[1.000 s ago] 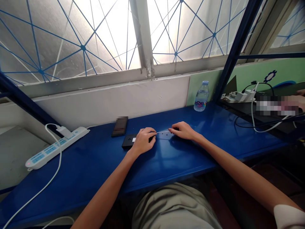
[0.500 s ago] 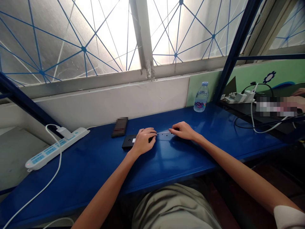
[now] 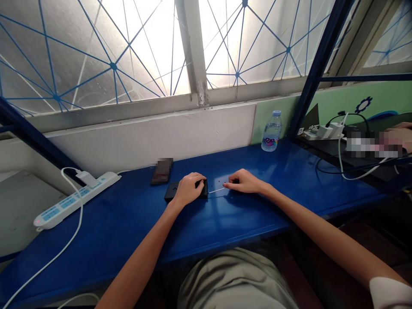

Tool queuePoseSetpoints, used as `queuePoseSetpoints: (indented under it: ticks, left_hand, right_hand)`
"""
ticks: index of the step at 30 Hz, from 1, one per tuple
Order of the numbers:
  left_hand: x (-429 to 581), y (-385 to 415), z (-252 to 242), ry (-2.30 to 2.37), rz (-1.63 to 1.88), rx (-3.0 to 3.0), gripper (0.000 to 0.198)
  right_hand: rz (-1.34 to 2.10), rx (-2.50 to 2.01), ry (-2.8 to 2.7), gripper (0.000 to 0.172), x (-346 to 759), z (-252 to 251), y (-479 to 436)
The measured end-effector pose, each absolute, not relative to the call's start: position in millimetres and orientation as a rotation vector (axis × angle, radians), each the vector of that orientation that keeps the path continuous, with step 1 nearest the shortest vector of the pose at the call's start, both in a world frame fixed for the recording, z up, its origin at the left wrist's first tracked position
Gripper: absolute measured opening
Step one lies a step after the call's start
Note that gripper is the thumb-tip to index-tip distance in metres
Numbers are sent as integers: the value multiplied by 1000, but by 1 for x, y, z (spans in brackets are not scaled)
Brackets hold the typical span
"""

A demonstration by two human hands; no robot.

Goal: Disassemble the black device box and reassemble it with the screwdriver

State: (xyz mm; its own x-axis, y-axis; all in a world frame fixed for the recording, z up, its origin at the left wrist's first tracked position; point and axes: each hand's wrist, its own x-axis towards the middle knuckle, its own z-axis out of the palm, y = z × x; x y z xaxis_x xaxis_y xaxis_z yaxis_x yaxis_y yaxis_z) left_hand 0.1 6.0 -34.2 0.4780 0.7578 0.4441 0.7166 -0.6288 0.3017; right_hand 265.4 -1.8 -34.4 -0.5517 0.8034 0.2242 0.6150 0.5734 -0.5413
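A flat black box (image 3: 171, 192) lies on the blue table, partly covered by my left hand (image 3: 189, 187). The fingers of that hand are wrapped over the box's top and right part. My right hand (image 3: 243, 180) is closed round one end of a thin silver shaft (image 3: 216, 190), which looks like a slim screwdriver; its handle is hidden in the fingers. The shaft slants down to the left, with its tip at the right end of the box; whether it touches, I cannot tell. Several tiny dark specks, perhaps screws (image 3: 219, 181), lie just behind the shaft.
A dark, partly blurred flat object (image 3: 165, 171) lies behind the box. On the left is a white power strip (image 3: 77, 201) with a white cable (image 3: 80, 214). A water bottle (image 3: 272, 132) stands at the back right. Another person's hand (image 3: 402, 135) shows at far right.
My left hand has shifted left, baring the box's right end. My right hand has moved slightly left and down, and the shaft's tip now lies lower, at that end.
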Motion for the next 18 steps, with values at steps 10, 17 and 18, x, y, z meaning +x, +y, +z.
queuePoseSetpoints:
  ticks: [10,17,18]
  left_hand:
    - [1,4,-34,1285,849,2652,25]
    - [2,4,-33,1298,834,2672,25]
    - [3,3,-33,1303,831,2682,25]
  right_hand:
    - [610,-1096,-2352,52,266,-36,-1]
    - [573,-1124,-2362,51,266,-38,1]
    - [571,-1123,-2365,51,266,-39,1]
